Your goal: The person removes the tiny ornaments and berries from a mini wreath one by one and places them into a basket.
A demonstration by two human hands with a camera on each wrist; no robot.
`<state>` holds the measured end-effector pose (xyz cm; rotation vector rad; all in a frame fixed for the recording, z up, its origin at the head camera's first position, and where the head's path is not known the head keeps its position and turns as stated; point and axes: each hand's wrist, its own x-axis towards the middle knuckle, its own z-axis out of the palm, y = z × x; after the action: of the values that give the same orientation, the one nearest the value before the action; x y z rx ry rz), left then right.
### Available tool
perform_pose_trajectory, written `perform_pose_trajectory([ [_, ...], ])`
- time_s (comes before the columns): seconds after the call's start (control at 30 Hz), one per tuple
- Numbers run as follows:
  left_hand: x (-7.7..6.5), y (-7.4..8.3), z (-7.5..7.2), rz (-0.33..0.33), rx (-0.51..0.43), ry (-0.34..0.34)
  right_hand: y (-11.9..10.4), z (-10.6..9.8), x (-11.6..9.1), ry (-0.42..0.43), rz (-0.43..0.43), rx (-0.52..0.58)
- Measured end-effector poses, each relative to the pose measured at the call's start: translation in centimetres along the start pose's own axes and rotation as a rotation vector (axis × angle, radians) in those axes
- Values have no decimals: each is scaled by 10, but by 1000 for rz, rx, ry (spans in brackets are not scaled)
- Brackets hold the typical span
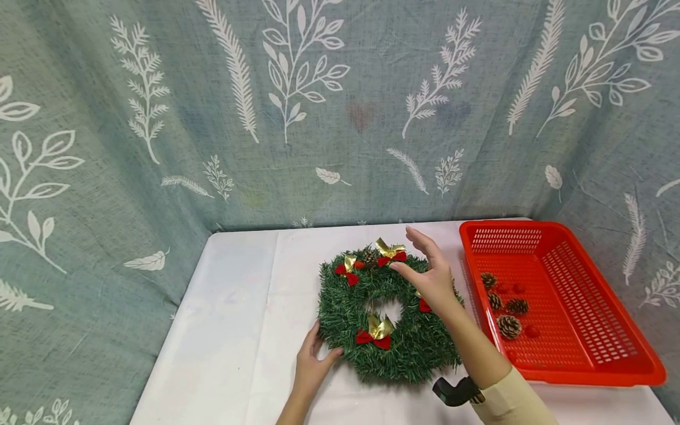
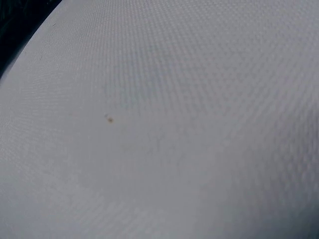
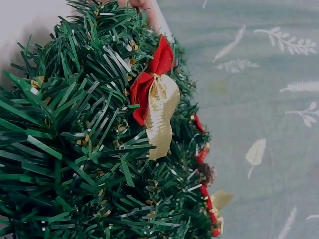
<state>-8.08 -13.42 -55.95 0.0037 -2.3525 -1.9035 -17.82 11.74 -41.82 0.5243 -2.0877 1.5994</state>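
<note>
A green artificial pine wreath [image 1: 340,310] lies on the white-covered table, its centre hole showing. Red bows with gold ribbon sit around it: one at the front [image 1: 373,338], one at upper left [image 1: 347,271], one at the back [image 1: 391,255], and another partly hidden by my right arm. A pinecone [image 3: 205,174] is among its needles. At the wreath's lower left edge, my left hand [image 1: 312,367] touches it with thumb and fingers spread. My right hand [image 1: 434,277] hovers over its back right, thumb and fingers parted beside the back bow, nothing visible between them.
To the right stands a red plastic basket [image 1: 632,330] with several pinecones [image 1: 509,326] and small red pieces [image 1: 532,332] inside. A patterned grey-green curtain [image 1: 340,118] hangs behind the table. White tablecloth [image 2: 174,124] fills most of the left wrist view.
</note>
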Motion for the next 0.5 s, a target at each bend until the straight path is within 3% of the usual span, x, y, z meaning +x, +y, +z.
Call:
perform_pose_trajectory([
  [0.17,1,0,0,3,2,1,-12,5,6,-15,-18,-33],
  [0.3,1,-1,1,11,5,8,-23,8,11,-48,28,-19],
  [0.5,1,0,1,5,3,10,-17,14,17,-119,108,19],
])
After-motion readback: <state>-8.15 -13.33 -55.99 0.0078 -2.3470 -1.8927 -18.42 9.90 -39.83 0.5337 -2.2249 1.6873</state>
